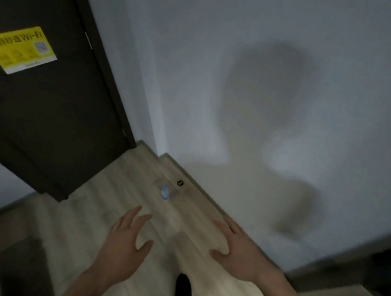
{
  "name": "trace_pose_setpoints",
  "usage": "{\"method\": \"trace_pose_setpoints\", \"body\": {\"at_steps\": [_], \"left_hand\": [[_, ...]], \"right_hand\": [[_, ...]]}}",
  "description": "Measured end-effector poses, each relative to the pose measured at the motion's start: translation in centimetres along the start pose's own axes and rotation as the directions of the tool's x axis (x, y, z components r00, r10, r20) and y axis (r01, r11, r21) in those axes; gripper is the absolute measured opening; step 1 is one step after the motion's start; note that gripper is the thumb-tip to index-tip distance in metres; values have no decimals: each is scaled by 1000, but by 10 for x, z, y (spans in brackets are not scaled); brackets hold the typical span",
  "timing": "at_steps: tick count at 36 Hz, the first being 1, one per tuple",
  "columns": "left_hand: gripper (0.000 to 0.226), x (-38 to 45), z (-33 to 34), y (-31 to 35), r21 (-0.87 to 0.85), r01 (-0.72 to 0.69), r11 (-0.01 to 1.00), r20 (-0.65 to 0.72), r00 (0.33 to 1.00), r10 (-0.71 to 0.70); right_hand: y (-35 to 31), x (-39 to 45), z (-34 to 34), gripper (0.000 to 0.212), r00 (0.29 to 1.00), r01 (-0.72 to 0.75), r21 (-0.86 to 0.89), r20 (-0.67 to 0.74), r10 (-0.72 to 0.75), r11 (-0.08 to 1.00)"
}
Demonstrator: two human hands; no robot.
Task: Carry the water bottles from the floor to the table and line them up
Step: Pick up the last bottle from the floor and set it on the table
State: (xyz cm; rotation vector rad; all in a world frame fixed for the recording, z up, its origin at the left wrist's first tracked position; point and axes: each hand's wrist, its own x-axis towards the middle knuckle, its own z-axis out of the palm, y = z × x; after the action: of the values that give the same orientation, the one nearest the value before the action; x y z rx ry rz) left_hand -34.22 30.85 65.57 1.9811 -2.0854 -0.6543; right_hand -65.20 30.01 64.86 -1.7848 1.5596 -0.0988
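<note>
One clear water bottle with a blue cap and blue label stands on the light wooden floor near the wall. My left hand is held out below and left of it, palm down, fingers spread, holding nothing. My right hand is stretched forward below and right of the bottle, also spread and empty. Both hands are well short of the bottle. No table is in view.
A dark door with a yellow Wi-Fi sticker stands at the left. A white wall runs along the right with a wooden skirting board and a small black doorstop. A dark shoe shows at the bottom.
</note>
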Motion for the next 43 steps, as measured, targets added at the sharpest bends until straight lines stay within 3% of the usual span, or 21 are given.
{"method": "trace_pose_setpoints", "body": {"at_steps": [11,18,26,32,36,43], "left_hand": [[64,121,-48,-54,34,101,994,35,994,-102],[65,203,-60,-77,45,76,996,93,993,-80],[68,322,-68,-129,86,-16,996,199,980,-1],[74,430,-58,-181,112,-98,989,350,935,53],[72,496,-36,-213,151,-176,973,443,892,93],[68,590,41,-266,215,-253,943,568,818,90]], "right_hand": [[-56,159,-55,76,992,128,60,-30,-126,990],[-67,229,-71,77,996,92,30,-22,-91,995],[-83,314,-68,73,1000,-14,34,-21,15,999],[-92,389,-55,74,982,-172,58,-66,175,983],[-93,442,-38,76,953,-287,49,-87,290,957],[-69,534,5,79,909,-416,42,-7,417,908]]}}
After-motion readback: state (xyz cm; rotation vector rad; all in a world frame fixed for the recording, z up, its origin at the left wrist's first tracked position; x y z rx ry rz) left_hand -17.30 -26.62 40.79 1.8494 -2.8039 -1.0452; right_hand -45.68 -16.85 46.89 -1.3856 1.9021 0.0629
